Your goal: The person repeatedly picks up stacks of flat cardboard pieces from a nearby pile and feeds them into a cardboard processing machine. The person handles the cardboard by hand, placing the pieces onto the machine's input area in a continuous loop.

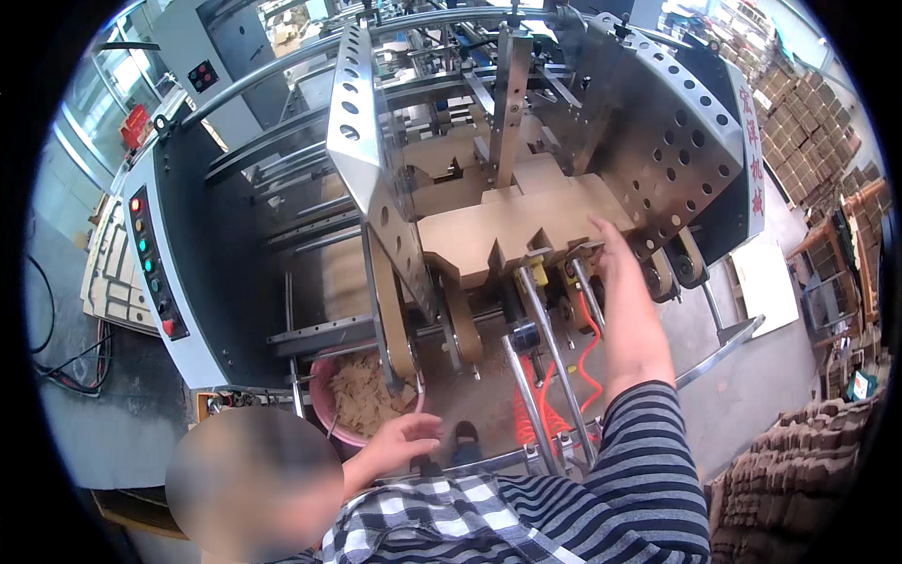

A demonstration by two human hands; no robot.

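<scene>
My right hand reaches forward to the right front edge of a flat brown cardboard blank. A finger stretches over the top of the cardboard; the other fingers show only in part. The blank lies in the machine's feed bed, between a perforated metal side plate on the left and a wider perforated plate on the right. Its front edge has notches cut into it. Close to my body, my left hand hangs with loosely stretched fingers and holds nothing. It is near a pink tub of cardboard scraps.
A button panel is on the machine's left side. Metal rods and coiled orange air hoses are in front of me. Stacked cardboard stands at the far right, with more brown stacks at the lower right.
</scene>
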